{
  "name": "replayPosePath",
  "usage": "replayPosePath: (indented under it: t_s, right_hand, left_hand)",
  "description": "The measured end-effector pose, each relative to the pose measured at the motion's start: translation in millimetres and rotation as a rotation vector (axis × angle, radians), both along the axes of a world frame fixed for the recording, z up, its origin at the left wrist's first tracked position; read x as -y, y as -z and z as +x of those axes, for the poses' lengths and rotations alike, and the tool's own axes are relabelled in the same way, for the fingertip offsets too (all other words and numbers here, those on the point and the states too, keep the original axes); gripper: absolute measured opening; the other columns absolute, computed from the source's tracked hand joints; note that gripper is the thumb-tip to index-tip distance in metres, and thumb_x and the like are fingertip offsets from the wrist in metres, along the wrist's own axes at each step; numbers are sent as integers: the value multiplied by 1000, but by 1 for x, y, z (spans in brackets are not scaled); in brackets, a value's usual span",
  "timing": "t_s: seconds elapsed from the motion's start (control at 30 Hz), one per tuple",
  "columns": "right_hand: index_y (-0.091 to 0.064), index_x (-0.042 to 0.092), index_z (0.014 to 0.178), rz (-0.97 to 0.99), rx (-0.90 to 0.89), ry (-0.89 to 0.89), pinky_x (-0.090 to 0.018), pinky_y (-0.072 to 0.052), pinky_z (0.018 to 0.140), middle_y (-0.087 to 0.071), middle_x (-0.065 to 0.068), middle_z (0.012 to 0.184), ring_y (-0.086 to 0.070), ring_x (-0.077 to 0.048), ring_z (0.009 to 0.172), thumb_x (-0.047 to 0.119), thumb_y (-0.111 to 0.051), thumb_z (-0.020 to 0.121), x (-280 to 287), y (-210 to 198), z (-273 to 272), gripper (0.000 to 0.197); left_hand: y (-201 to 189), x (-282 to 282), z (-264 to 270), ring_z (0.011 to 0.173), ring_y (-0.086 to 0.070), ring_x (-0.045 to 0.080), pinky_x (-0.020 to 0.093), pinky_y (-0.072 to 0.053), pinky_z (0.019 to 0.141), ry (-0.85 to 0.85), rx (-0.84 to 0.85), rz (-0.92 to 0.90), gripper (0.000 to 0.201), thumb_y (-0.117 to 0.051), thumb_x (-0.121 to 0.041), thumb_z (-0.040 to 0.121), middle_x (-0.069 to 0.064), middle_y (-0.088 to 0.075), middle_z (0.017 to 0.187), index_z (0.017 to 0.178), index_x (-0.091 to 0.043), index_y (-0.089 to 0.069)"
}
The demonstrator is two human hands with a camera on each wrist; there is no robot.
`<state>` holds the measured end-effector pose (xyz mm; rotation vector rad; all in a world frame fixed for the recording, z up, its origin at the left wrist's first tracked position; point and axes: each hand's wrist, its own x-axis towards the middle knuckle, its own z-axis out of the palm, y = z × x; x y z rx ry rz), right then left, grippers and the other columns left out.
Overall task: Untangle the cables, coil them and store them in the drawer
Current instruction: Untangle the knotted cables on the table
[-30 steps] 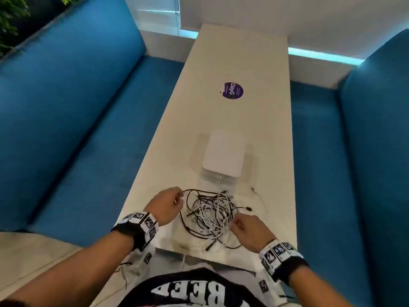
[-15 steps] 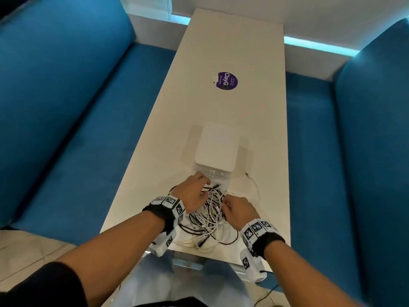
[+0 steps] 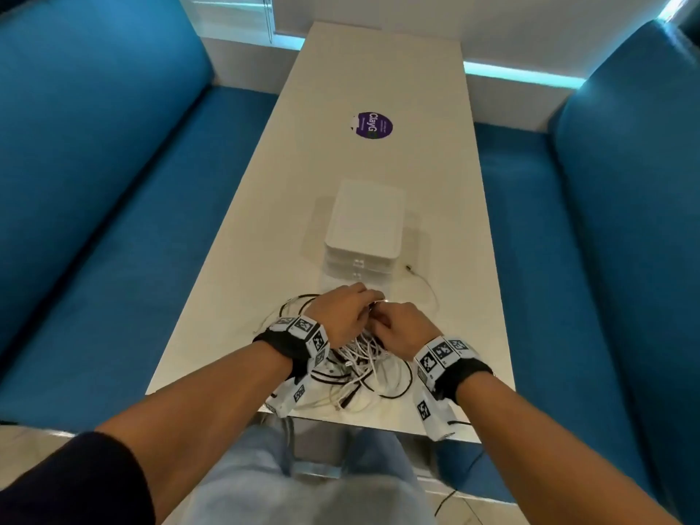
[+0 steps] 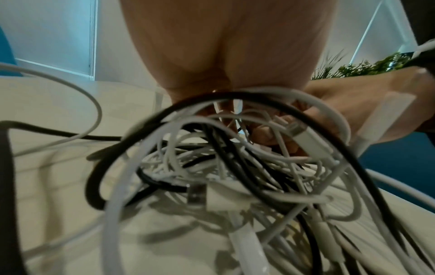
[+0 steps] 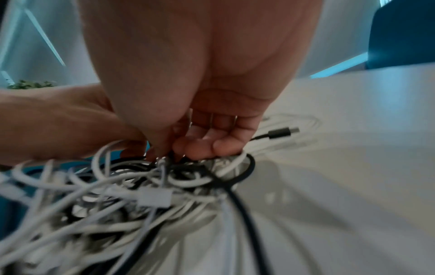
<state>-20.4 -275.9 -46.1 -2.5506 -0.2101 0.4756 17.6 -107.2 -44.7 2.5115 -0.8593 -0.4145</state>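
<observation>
A tangle of white and black cables [image 3: 356, 367] lies on the near end of the white table [image 3: 378, 81]. Both hands meet over its far side. My left hand [image 3: 346, 310] curls its fingers into the bundle [image 4: 235, 158]. My right hand [image 3: 401, 327] pinches strands at the top of the knot [image 5: 164, 167], fingers curled round them. A white USB plug [image 4: 303, 137] and a black plug [image 5: 281, 132] stick out of the tangle. A small white drawer unit [image 3: 363, 229], with its drawers shut, stands just beyond the hands.
Blue sofas [image 3: 113, 183] flank the table on both sides. A purple round sticker [image 3: 373, 125] sits further up the table. One thin cable end [image 3: 411, 269] trails right of the drawer unit. The table's near edge [image 3: 341, 418] is right below the cables.
Both hands have moved from the sides of the tangle to its far middle, come together and taken hold of strands. The head view has shifted forward.
</observation>
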Motion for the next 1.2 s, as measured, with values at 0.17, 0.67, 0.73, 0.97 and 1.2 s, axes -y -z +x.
replayPosePath:
  t_s: [0.17,0.67,0.73,0.97,1.2]
  right_hand:
    - [-66,29,89,-30,114,-17,-37,-52,71,-71,-3,86,-63,-25,78,25,-52,87,3,-1,0,15]
    - [-50,22,124,-161,-52,436,-36,-51,83,-62,-11,116,-62,-32,100,51,-52,93,43,16,-13,43]
    - [-40,25,139,-151,-26,426,-39,-51,87,-61,-15,122,-62,-35,106,46,-52,94,38,17,-13,51]
    - [-58,20,122,-309,-45,323,-30,-49,78,-62,-10,117,-62,-28,97,30,-61,90,27,7,-13,33]
    - [-58,16,108,-420,-13,323,-34,-52,78,-63,-9,106,-62,-30,89,20,-54,90,30,3,-27,19]
  left_hand:
    - [5,11,0,105,-59,23,35,-47,88,-104,41,5,29,-40,-27,100,2,-62,117,120,-23,-61]
    - [-7,-13,-30,88,-59,23,35,-45,79,-242,83,15,14,-51,-12,92,-4,-65,98,98,-24,-57]
    - [-8,-16,-32,88,-58,23,34,-43,77,-185,109,45,16,-51,-8,91,-3,-65,97,96,-23,-57]
    - [-9,-23,-37,85,-56,23,34,-44,73,-78,187,147,17,-52,-4,89,0,-63,94,90,-21,-55]
    - [-3,-32,-42,86,-58,20,34,-48,76,-67,123,89,14,-55,-11,84,-3,-66,93,88,-22,-63]
